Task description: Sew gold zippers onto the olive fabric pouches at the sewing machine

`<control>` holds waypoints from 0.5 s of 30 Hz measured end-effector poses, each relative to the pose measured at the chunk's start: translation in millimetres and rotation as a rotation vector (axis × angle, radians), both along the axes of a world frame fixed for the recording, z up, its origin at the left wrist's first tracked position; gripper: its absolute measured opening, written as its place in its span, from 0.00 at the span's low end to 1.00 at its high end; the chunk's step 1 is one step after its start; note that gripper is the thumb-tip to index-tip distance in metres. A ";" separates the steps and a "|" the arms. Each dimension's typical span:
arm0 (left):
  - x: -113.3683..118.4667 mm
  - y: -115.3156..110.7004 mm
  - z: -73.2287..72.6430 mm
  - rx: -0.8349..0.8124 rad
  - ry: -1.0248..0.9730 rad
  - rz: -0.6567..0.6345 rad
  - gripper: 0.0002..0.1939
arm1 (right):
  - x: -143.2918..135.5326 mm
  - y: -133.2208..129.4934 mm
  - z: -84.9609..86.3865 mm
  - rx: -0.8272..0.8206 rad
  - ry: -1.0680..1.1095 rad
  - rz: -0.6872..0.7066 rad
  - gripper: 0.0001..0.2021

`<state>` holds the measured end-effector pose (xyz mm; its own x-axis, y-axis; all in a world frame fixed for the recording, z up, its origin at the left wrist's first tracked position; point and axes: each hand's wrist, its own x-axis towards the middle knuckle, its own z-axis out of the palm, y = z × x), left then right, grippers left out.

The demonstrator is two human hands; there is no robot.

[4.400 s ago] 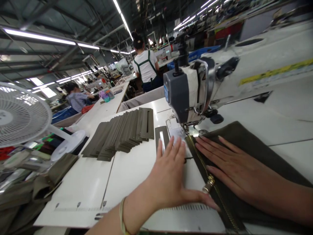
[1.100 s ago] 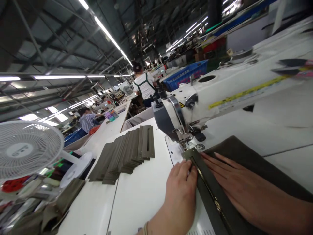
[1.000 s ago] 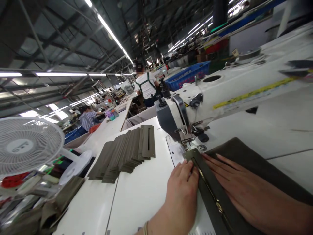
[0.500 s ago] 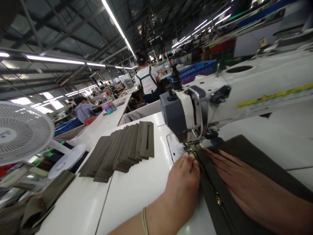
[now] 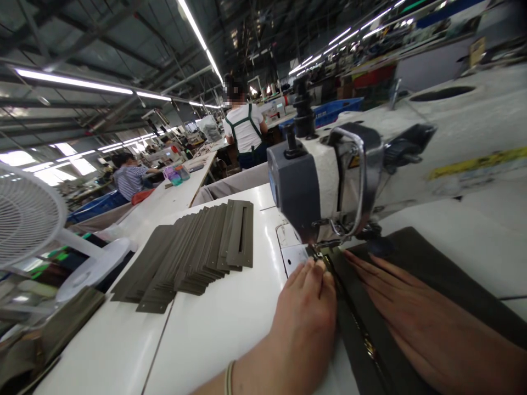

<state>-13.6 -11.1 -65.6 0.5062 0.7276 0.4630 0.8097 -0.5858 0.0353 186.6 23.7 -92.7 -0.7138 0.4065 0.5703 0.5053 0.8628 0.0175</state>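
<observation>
The olive strip (image 5: 357,356) is laid along the zipper (image 5: 354,314), at the left edge of the dark fabric (image 5: 416,248), with the far end under the head of the sewing machine (image 5: 294,184) on the white tabletop (image 5: 222,334). The right hand (image 5: 405,304) is spread flat over the fabric, with nothing enclosed. By the bunched fingers of the left hand (image 5: 307,321) the left side of the strip is touched; whether its grip is closed on that edge cannot be told.

For neat stitching, the strip should be held evenly along the teeth — light, steady pressure is called for, without any tug against the feed. Wrinkles are best smoothed out by the flat palm, and the left fingertips should be kept well clear of the needle. Extra care may be needed near the slider (image 5: 369,346), where the layers could be lifted.

The needle's tip cannot be made out, the strip's near end is cut off below, and its slot is hard to trace — dark on dark.
</observation>
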 end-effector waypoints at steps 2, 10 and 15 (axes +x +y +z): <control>0.3 0.0 1.0 0.017 0.007 0.002 0.13 | 0.3 -0.3 -2.3 -0.032 -0.009 -0.009 0.36; 0.0 -1.9 1.7 0.054 0.027 0.002 0.14 | 1.4 -2.1 -5.8 -0.042 -0.017 -0.007 0.35; 0.2 -1.0 -0.2 0.055 0.028 -0.004 0.13 | 0.4 -3.4 -6.1 -0.042 -0.015 -0.016 0.34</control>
<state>-13.4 -12.1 -65.8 0.5226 0.6995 0.4874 0.8075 -0.5895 -0.0197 187.0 20.3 -98.8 -0.7158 0.4411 0.5414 0.5185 0.8550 -0.0110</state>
